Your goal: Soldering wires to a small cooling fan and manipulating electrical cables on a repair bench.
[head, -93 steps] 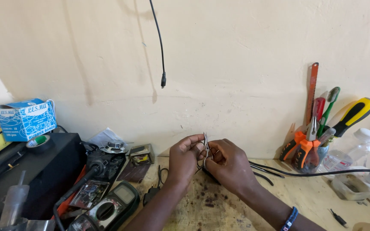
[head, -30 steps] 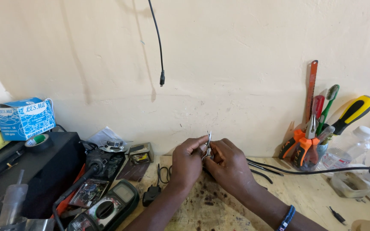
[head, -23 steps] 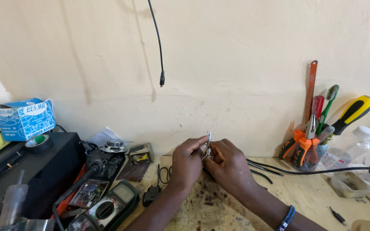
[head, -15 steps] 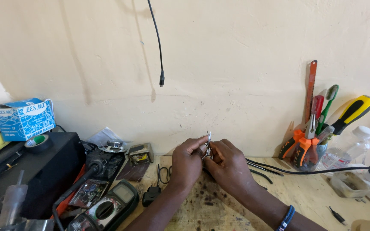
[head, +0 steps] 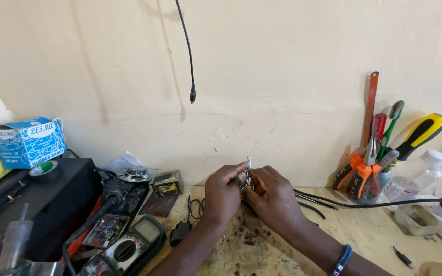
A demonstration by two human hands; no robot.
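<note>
Spreading across the lower part of the view, a pale wooden workbench (head: 384,240) stands against a cream wall, stained dark near the hands. At its left sits a black box-shaped case (head: 52,204), with a blue cardboard box (head: 28,142) behind it and a roll of tape (head: 45,169) on top. A multimeter (head: 129,250) lies by the case's near corner. At the right, a clear jar of tools (head: 369,179) holds orange-handled pliers, and a yellow-and-black screwdriver (head: 420,135) leans beside it. A black cable (head: 188,51) hangs down the wall above. The left hand (head: 224,191) and right hand (head: 272,197) meet at the bench's middle, touching, both closed in a narrow pinch on a small metal piece (head: 248,168) that stands upright between the fingertips, just above the bench; what kind of part it is, I cannot tell.
</note>
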